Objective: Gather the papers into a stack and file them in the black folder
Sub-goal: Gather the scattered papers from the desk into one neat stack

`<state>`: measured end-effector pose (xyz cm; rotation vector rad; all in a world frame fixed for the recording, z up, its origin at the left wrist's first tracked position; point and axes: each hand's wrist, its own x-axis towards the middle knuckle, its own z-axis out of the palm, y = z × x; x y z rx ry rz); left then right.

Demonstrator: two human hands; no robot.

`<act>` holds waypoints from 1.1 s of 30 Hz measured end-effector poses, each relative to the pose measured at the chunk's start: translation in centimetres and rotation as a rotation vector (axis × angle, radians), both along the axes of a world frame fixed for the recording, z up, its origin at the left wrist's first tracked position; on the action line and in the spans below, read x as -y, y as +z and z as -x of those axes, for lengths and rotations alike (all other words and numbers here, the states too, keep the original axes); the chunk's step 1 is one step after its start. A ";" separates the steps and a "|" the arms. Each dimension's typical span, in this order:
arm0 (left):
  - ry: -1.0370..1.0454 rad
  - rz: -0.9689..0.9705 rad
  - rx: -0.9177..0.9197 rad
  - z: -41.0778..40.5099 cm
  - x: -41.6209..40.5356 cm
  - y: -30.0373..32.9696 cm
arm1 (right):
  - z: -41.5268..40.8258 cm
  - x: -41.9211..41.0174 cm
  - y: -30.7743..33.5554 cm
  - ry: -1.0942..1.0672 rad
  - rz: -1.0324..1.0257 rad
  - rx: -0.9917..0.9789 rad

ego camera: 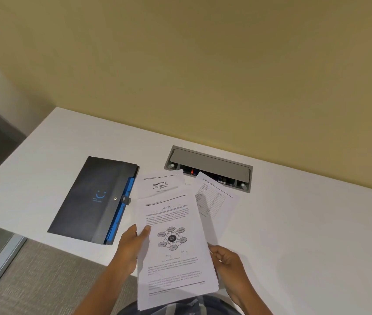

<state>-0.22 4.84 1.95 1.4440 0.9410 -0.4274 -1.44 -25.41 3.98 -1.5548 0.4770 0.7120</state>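
I hold a stack of printed papers [176,264] above the table's front edge; the top sheet shows a circular diagram. My left hand [132,246] grips the stack's left edge with the thumb on top. My right hand [228,260] holds its right edge, fingers curled behind the sheets. Two loose sheets lie flat on the white table [294,235]: one with a small figure [160,183] beyond the stack, one with a table of text [214,198] to its right. The black folder [92,198] lies closed at the left, blue dividers showing along its right side.
A grey cable hatch [210,164] is set into the table near the yellow wall, partly covered by the right loose sheet's corner. The table's left edge drops to grey carpet [44,280]. A glass partition stands at far left.
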 end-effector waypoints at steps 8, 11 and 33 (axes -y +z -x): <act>0.084 -0.069 -0.001 1.0 0.0 0.6 | -3.4 1.0 -0.3 0.113 0.121 0.014; 0.111 -0.118 -0.004 1.6 -0.1 1.0 | -6.9 1.6 -1.2 0.106 0.390 0.148; 0.346 -0.111 -0.033 5.0 -1.7 2.0 | -15.1 1.7 -3.8 0.686 1.102 0.350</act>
